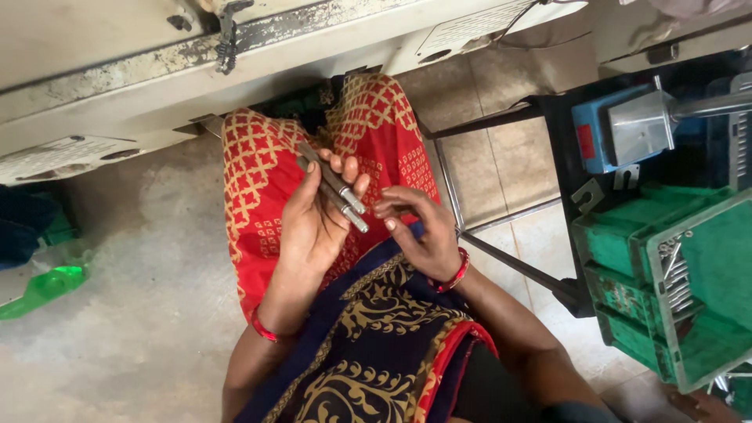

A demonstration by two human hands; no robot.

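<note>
Left hand point(313, 223) up over the lap, fingers curled around two metal rods point(333, 186) lying side by side across the palm, silver tips pointing right. Right hand point(419, 231) just beside those tips, fingers bent and loosely together, holding nothing that can be seen. Under both, red patterned cloth point(258, 180). Above, a worn cream machine edge point(235, 55). Off right, green crates point(674, 266) and a blue-grey block point(627, 129); a green bottle point(43, 288) on the floor left.
</note>
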